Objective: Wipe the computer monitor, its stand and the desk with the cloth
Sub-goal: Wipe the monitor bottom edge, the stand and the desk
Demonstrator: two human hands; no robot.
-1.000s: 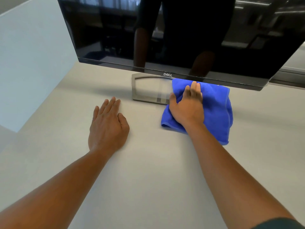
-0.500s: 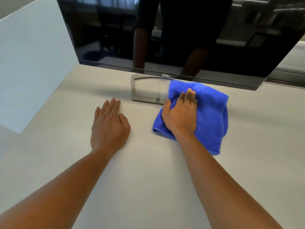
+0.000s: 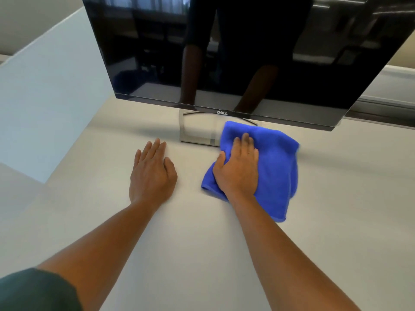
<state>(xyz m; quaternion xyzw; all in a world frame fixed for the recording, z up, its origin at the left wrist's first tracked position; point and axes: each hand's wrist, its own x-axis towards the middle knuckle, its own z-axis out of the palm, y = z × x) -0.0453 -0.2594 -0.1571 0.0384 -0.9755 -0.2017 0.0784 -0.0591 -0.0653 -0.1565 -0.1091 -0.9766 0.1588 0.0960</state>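
The right hand [image 3: 238,169] lies flat, fingers straight and close together, pressing the folded blue cloth [image 3: 269,167] onto the table [image 3: 202,254]; the cloth's far edge, just beyond the fingertips, overlaps the right end of the silver stand [image 3: 195,133]. The left hand [image 3: 152,173] rests palm down on the bare table just beside the right hand, fingers straight and slightly spread, holding nothing (it looks like a brace, not a working hand). Above and beyond both hands hangs the monitor [image 3: 235,52], its dark glass reflecting the person's arms. The step in hand appears to be the stand's base and the strip of table right around it. How much is already done cannot be told: the screen shows no obvious smears, yet that alone proves no wiping. Judged from the cloth's place, the left part of the stand beyond the left hand, and the broad stretch of table nearer the person and out to either side of the hands, probably remain.
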